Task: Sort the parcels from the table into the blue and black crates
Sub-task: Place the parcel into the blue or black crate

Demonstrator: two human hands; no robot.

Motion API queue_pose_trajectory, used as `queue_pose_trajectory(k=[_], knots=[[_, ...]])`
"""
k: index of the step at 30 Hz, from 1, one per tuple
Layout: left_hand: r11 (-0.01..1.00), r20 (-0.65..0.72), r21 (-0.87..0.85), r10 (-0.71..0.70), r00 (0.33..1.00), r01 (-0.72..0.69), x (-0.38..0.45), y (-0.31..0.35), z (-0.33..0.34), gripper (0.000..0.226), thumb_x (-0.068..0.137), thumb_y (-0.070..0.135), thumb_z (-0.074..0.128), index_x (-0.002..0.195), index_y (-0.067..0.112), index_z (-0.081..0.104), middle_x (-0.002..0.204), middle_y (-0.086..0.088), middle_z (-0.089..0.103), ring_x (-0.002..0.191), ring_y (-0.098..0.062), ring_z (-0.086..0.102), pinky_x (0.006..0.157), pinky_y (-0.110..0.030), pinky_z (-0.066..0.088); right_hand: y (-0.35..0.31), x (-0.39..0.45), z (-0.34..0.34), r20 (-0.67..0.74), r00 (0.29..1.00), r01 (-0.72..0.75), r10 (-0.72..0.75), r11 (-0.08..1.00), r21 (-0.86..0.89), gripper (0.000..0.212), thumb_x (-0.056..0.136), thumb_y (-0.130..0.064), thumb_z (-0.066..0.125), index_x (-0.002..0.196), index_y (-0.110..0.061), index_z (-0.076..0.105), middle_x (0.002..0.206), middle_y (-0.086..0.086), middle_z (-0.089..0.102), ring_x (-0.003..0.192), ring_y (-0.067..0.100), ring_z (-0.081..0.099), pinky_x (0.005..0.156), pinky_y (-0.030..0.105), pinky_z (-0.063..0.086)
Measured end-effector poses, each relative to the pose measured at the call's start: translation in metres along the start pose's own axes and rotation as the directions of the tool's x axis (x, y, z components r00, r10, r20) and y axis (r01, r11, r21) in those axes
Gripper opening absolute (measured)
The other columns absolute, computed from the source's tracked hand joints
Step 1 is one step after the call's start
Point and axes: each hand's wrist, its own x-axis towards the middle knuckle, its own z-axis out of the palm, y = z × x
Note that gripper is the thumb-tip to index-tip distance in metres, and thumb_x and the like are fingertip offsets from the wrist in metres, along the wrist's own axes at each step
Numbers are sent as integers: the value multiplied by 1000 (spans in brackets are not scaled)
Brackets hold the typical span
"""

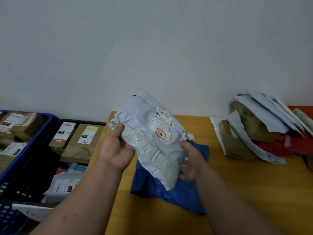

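A crumpled grey plastic mailer parcel (152, 143) with a white label and a red stamp is held up, tilted, above the wooden table (245, 192). My left hand (116, 148) grips its left edge, thumb on the front. My right hand (191, 161) holds its lower right side from behind. Under it a blue plastic parcel (177, 195) lies flat on the table. The black crate (33, 180) stands left of the table with cardboard boxes and mailers inside. The blue crate (28, 146) is at the far left, also holding boxes.
A heap of parcels (259, 126) sits at the table's back right: brown boxes, grey mailers, red bags. A white wall rises behind everything. Bare wooden tabletop stretches along the front right.
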Motion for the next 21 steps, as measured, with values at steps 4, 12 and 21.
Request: queue_pose_trajectory(k=[4,12,21], knots=[[1000,-46,3,-18,999,18,-3,3,-10,36,101,18,45,133,8,57,125,-15,65,119,-32,61,109,-51,39,4,6,3,127,991,15,-28,995,102,39,93,-25,60,121,2,65,118,23,68,109,36,65,95,47,51],[898,-262,421,260,929,-132,-3,5,-28,24,86,19,69,109,14,64,113,-8,67,102,-26,65,82,-38,55,-7,21,1,-116,902,422,-415,905,48,31,88,-4,67,114,-21,66,112,6,71,104,31,67,90,57,54],[720,-261,682,404,877,-128,-5,1,-38,20,90,24,67,107,27,58,99,3,64,93,-18,63,78,-33,51,-1,18,5,-160,815,518,-557,824,-228,29,88,-7,67,110,-25,59,108,-4,66,106,23,61,99,47,50]])
